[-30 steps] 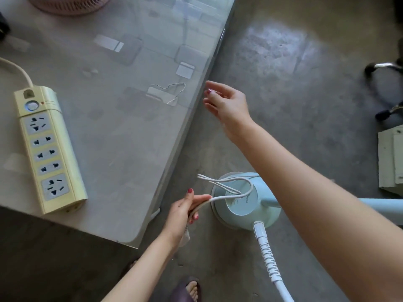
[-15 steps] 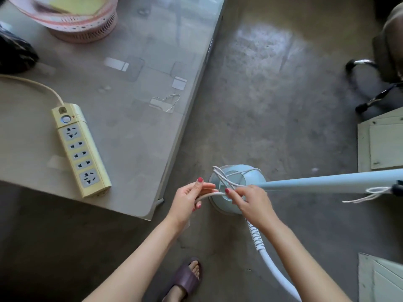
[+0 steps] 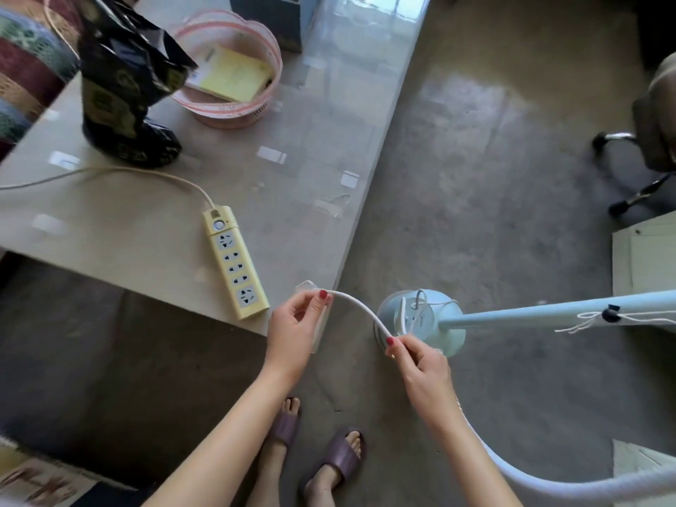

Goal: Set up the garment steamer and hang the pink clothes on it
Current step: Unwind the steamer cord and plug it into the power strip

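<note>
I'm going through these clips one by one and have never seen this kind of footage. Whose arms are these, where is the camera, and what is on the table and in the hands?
There is no robot here. A person wears a wide-angle camera on the head, so you look down along their own arms to their feet on the concrete floor. The left hand and the right hand each pinch a white power cord that arcs between them. It belongs to the pale blue garment steamer, whose round base stands on the floor by the table corner; its pole runs off to the right. On the table lie a yellow power strip, a black bag and a pink basket holding a yellow pad. No pink clothes are in view.
</note>
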